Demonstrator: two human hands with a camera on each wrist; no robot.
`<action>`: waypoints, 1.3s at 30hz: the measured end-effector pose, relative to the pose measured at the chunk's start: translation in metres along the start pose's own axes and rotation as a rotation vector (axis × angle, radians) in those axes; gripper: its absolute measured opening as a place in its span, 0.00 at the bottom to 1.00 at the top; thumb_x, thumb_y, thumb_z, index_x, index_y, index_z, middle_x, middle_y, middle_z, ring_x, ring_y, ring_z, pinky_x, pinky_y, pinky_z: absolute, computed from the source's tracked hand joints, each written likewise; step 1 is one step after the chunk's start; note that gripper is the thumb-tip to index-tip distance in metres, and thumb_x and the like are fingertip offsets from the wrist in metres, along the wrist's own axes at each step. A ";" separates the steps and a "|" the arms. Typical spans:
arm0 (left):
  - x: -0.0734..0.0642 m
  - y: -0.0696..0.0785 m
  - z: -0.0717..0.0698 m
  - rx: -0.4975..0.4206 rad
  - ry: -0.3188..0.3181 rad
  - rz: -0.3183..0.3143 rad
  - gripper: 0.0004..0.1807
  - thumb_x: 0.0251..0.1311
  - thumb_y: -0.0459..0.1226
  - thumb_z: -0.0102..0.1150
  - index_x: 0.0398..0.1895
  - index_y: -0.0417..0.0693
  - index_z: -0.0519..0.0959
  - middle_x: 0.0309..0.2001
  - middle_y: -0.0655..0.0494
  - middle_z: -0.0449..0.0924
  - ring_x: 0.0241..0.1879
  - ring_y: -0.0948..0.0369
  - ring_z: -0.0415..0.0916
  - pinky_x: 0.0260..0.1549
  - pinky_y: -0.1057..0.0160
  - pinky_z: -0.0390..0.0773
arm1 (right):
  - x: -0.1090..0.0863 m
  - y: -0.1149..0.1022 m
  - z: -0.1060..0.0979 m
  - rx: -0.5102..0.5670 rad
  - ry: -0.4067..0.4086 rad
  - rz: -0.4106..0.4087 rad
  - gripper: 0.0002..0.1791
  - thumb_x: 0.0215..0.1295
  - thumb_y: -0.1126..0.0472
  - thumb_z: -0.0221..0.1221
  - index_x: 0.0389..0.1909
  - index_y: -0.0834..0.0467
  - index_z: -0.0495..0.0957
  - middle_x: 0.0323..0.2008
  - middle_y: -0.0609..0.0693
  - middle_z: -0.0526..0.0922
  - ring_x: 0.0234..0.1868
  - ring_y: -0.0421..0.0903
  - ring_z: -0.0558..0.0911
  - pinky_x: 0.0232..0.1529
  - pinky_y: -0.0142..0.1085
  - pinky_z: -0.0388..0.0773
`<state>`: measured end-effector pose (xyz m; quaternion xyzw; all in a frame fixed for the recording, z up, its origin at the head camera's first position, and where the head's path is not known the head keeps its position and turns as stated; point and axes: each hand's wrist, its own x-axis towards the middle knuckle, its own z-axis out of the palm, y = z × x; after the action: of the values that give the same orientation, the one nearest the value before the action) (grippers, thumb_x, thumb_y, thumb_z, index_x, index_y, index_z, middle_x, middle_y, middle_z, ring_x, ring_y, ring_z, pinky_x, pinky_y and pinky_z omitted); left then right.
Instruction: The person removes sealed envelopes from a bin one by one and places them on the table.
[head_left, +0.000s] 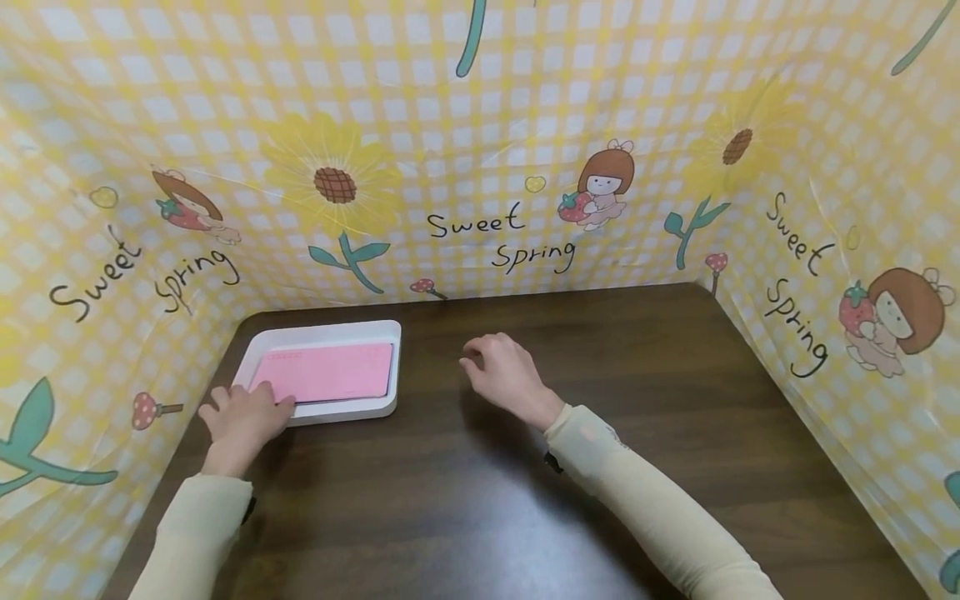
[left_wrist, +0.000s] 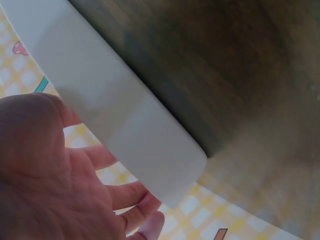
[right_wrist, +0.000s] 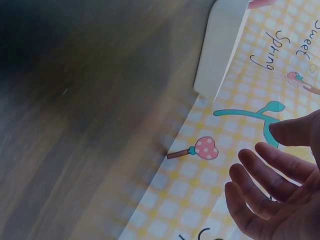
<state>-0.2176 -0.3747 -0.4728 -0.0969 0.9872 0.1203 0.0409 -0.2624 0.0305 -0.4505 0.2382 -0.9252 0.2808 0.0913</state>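
Observation:
A white shallow tray holds a flat pink rectangular item with a dark edge beneath it; its kind is unclear. My left hand lies over the tray's near left corner with its fingers spread, the fingertips at the rim and close to the pink item. In the left wrist view, the tray's outer side runs past the fingers of that hand. To the right of the tray, my right hand hovers above the table with loosely bent fingers, holding nothing. The right wrist view shows its fingers apart from the tray's end.
The dark brown wooden table carries the tray at its far left. A yellow checked cloth printed with flowers and figures stands up like walls at the back and on both sides.

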 end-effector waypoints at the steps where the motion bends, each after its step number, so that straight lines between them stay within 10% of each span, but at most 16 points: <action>1: -0.001 -0.001 0.001 0.001 0.003 -0.002 0.28 0.73 0.49 0.52 0.49 0.25 0.74 0.46 0.15 0.64 0.56 0.18 0.49 0.51 0.18 0.47 | 0.001 -0.002 0.002 0.010 -0.005 0.002 0.13 0.75 0.54 0.65 0.52 0.57 0.88 0.49 0.50 0.89 0.53 0.50 0.84 0.50 0.47 0.82; 39: 0.002 0.000 0.000 -0.013 -0.035 -0.003 0.28 0.73 0.50 0.52 0.46 0.27 0.76 0.46 0.16 0.67 0.55 0.18 0.52 0.51 0.18 0.47 | 0.021 -0.054 0.073 0.030 -0.115 -0.089 0.19 0.74 0.56 0.65 0.59 0.60 0.85 0.57 0.53 0.87 0.56 0.50 0.82 0.55 0.41 0.81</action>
<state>-0.2190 -0.3753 -0.4734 -0.0966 0.9853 0.1282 0.0577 -0.2562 -0.0580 -0.4788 0.2964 -0.9131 0.2760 0.0469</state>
